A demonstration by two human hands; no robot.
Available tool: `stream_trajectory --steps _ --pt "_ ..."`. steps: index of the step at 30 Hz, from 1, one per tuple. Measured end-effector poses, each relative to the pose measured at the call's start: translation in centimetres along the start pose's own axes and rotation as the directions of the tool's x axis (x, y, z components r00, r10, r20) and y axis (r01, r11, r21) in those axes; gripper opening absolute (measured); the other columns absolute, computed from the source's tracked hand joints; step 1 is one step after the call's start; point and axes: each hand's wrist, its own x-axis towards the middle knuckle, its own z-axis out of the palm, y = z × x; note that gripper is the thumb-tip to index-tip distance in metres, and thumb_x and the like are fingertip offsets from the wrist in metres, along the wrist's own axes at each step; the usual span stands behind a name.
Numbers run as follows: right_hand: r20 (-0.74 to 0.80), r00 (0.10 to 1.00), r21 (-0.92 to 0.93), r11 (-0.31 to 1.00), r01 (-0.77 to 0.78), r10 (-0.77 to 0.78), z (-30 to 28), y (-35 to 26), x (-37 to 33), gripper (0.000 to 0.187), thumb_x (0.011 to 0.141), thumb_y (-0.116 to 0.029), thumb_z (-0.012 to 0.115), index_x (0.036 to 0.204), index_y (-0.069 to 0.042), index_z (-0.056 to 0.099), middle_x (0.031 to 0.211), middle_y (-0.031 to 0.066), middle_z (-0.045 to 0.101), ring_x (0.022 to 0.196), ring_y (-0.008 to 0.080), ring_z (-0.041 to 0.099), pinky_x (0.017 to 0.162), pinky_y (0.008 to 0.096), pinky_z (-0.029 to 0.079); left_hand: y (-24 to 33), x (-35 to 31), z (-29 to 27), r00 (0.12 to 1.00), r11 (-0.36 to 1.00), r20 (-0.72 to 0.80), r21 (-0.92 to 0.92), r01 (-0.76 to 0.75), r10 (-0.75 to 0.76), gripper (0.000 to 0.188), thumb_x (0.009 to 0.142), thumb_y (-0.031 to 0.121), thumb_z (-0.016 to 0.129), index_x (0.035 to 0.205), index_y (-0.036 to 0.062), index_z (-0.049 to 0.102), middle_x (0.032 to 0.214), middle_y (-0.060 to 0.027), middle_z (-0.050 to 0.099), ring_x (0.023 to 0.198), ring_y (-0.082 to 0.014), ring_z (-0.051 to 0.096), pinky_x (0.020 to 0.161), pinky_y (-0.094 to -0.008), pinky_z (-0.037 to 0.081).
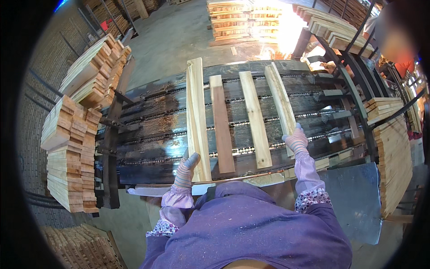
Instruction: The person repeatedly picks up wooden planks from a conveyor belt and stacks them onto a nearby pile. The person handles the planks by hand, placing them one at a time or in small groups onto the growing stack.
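Four wooden boards lie side by side across a dark conveyor table (156,134) with chains. My left hand (184,171), in a striped glove with grey fingertips, is closed at the left edge of the longest pale board (197,116), near its close end. My right hand (296,140), gloved the same way, holds the near part of the rightmost pale board (280,96); its far fingers lie along the board's right side. Between them rest a reddish-brown board (221,125) and another pale board (255,121), both untouched. The undersides of my hands are hidden.
Stacked boards (71,152) stand at the left behind a dark metal frame (112,152). More stacks sit on the right (389,152) and far side (244,20). A grey sheet (354,201) lies at near right. Another person (398,45) is at far right.
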Motion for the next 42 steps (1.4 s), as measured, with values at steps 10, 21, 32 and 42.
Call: stream_trajectory --steps 10,21,32,42 --pt "0.038 0.998 -0.02 0.998 0.058 -0.057 0.2 -0.7 -0.2 0.091 0.074 -0.043 0.087 0.143 -0.002 0.044 0.139 0.0244 0.062 0.126 0.039 0.065 0.106 0.0475 0.053 -0.2 -0.5 3.7 0.971 0.88 -0.115 0.456 -0.134 0.208 0.08 0.089 -0.007 0.066 0.163 0.0033 0.036 0.154 -0.0138 0.055 0.13 -0.0232 0.058 0.109 -0.0336 0.048" --pt "0.206 0.933 0.844 0.536 -0.016 -0.295 1.8 -2.5 -1.3 0.057 0.076 -0.03 0.085 0.122 0.0 0.069 0.106 0.0085 0.073 0.096 0.0213 0.068 0.089 0.0372 0.055 -3.4 0.3 4.6 0.964 -0.027 -0.244 0.968 0.248 0.105 0.116 0.075 0.047 0.091 0.167 0.0243 0.024 0.17 -0.0271 0.017 0.149 -0.0503 0.036 0.119 -0.0514 0.04" --pt "-0.138 0.614 0.915 0.137 0.38 -0.777 -7.5 -28.4 -12.9 0.071 0.076 -0.026 0.084 0.134 0.004 0.059 0.112 0.0107 0.071 0.096 0.0159 0.067 0.083 0.0289 0.057 1.6 0.4 -8.6 0.98 0.556 -0.184 0.824 0.11 0.078 0.112 0.071 0.035 0.092 0.162 0.0144 0.029 0.138 -0.0255 0.059 0.127 -0.0407 0.059 0.11 -0.0468 0.048" --pt "-0.309 0.009 0.465 -0.143 0.873 -0.951 -10.7 -69.9 -26.6 0.09 0.079 -0.034 0.087 0.155 -0.01 0.046 0.131 0.0196 0.069 0.118 0.0294 0.068 0.104 0.0375 0.052 7.7 -1.0 -19.6 0.926 0.906 0.302 -0.283 0.314 -0.226 0.079 0.082 0.033 0.081 0.145 -0.0025 0.05 0.117 -0.0187 0.071 0.098 -0.0294 0.075 0.082 -0.0434 0.065"
